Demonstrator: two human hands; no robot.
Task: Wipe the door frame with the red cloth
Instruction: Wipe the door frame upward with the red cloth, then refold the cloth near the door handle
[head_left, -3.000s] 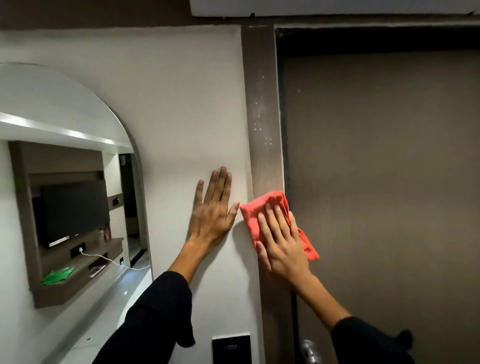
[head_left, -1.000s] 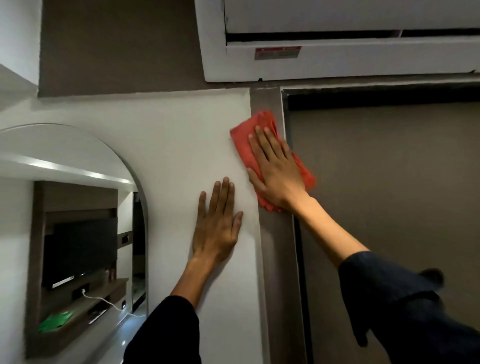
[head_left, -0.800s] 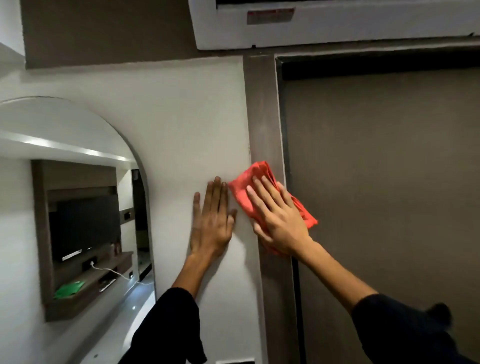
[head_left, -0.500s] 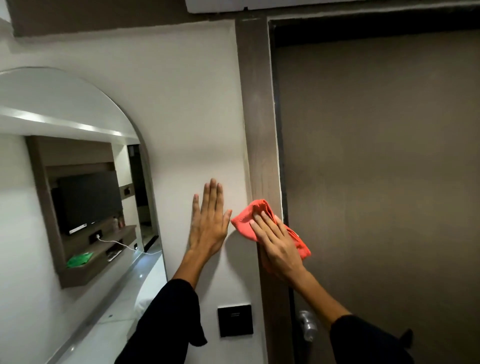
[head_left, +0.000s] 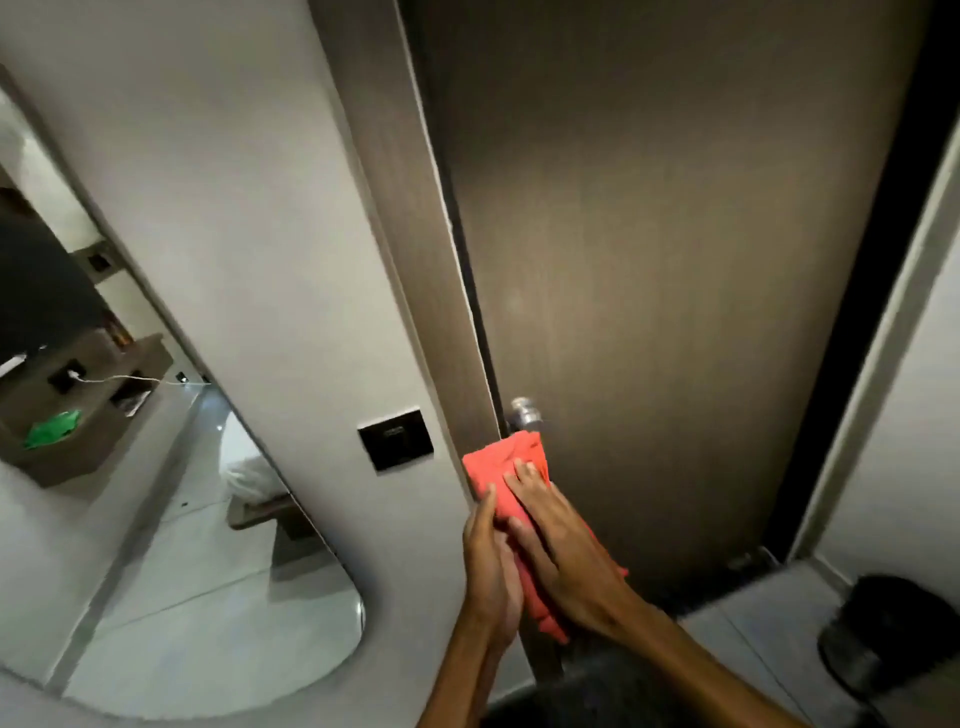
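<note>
Both of our hands meet on the red cloth (head_left: 511, 470) in the single head view, low on the door frame (head_left: 415, 260) just under the round metal door knob (head_left: 525, 414). Our right hand (head_left: 563, 545) lies flat on top of the cloth, its fingers (head_left: 524, 480) stretched out and close together, pressing the cloth against the frame's edge where it meets the dark door (head_left: 675, 260). It presses rather than grips; nothing is pinched between those fingers. The upper part of the cloth sticks out past the fingertips toward the knob, and a rumpled lower end hangs out beneath the wrist.

Our left hand (head_left: 491, 561) sits just beside the right, on the wall side of the cloth. Its fingers are extended, and the one nearest the cloth touches the cloth's left edge; whether this hand holds a fold we cannot tell, since the right hand covers that part.

On the pale wall (head_left: 234, 208) left of the frame is a black switch plate (head_left: 396, 439), near the cloth but apart from it. Further left hangs a large rounded mirror (head_left: 156, 545). At the lower right, a dark bin (head_left: 885, 649) stands on the floor, well apart from our hands.
</note>
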